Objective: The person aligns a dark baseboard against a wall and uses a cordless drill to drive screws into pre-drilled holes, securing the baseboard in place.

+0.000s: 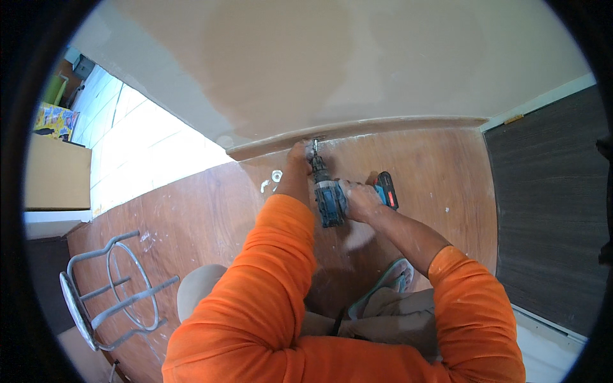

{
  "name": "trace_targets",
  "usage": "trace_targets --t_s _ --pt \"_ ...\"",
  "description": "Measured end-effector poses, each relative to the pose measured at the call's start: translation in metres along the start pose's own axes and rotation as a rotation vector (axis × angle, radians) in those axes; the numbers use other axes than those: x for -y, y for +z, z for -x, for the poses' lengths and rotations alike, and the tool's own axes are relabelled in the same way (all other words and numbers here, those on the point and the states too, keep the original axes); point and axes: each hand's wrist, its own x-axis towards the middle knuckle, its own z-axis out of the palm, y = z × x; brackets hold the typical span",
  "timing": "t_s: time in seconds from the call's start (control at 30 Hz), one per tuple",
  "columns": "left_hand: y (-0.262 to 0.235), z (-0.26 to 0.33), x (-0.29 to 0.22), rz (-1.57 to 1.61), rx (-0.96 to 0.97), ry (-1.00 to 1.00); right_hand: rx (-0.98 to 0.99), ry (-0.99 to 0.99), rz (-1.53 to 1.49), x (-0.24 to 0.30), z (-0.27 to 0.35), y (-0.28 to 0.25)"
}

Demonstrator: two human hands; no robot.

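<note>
A dusty blue-and-black cordless drill (329, 201) points away from me at the foot of the wall. Its grip is wrapped by my right hand (361, 200), and the battery pack (387, 190) sticks out to the right of that hand. The bit (315, 147) reaches the brown skirting board (281, 142); whether it has entered the board I cannot tell. Close against the bit and chuck, my left hand (299, 157) is closed, its fingertips partly hidden; what they pinch is too small to make out.
White dusty bits (276, 175) lie on the wood floor left of the drill. A metal-legged stool (128, 300) lies tipped over at lower left. A dark door (549, 204) stands at right, a cardboard box (57, 173) at far left. My sandalled foot (397, 276) is below the drill.
</note>
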Motion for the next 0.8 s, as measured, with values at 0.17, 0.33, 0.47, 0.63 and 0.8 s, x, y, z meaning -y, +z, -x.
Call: trace_targets --t_s 0.17,0.33,0.47,0.63,0.8 --pt "-0.005 -0.012 0.002 -0.012 0.004 0.026 -0.008 -0.011 0.010 0.001 -0.001 -0.002" --pt "-0.017 -0.030 0.000 -0.062 0.014 -0.013 0.015 0.006 0.024 0.002 -0.002 -0.003" --pt "-0.016 -0.024 -0.001 -0.025 0.051 -0.005 0.016 0.032 0.018 0.004 -0.003 -0.001" --pt "-0.006 -0.004 -0.001 -0.044 0.064 0.013 -0.018 0.039 0.013 0.007 -0.003 0.001" --pt "-0.001 0.010 -0.011 -0.031 0.132 -0.022 -0.031 0.069 -0.036 0.014 -0.004 0.001"
